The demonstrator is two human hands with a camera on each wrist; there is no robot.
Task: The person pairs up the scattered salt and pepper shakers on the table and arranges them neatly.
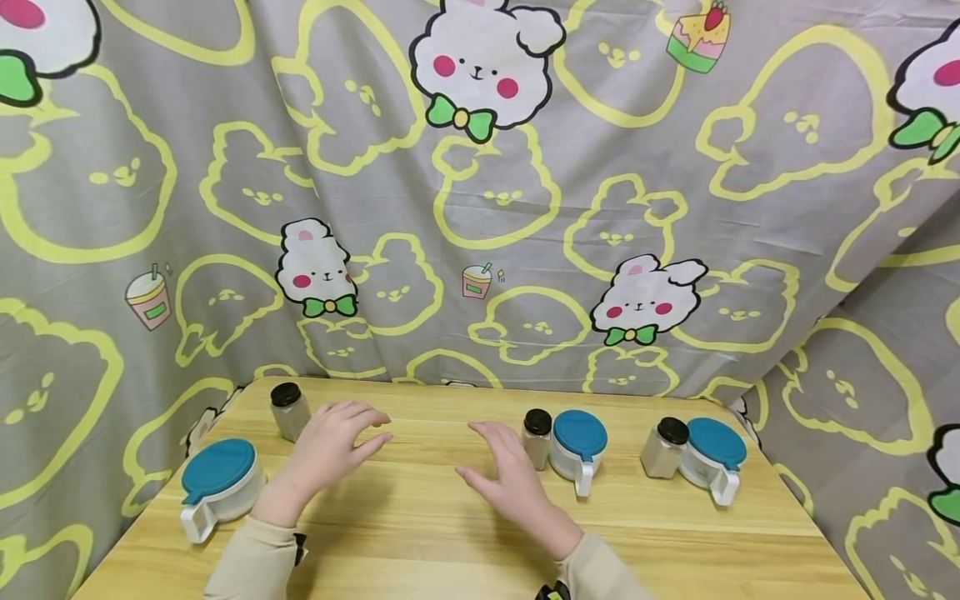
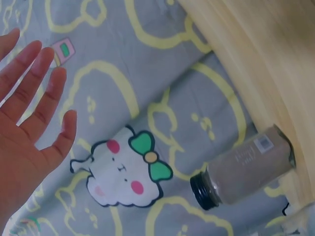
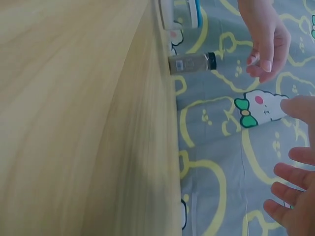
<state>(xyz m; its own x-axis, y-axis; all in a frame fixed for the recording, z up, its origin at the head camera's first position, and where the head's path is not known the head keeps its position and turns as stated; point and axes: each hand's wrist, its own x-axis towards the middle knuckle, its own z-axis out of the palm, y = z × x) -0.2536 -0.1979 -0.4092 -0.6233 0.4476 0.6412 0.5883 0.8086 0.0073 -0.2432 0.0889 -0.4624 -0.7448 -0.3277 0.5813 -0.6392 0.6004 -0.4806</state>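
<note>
My left hand (image 1: 328, 450) is held above the left part of the table, fingers spread and loosely bent, holding nothing. Close behind it stands a black-capped clear jar (image 1: 288, 411), whose contents look greyish brown in the left wrist view. My right hand (image 1: 510, 477) hovers right of the middle, thumb and fingers apart, also with nothing in it. Just beyond that hand are another black-capped jar (image 1: 537, 442) and a clear container with a blue lid and white handle (image 1: 580, 446). In the right wrist view, both hands appear empty.
At the table's left edge sits a blue-lidded container (image 1: 220, 483). Toward the right edge, a third black-capped jar (image 1: 664, 450) stands beside another blue-lidded container (image 1: 712, 457). A grey curtain (image 1: 420, 275) with cartoon rabbits hangs behind the wooden table (image 1: 420, 533).
</note>
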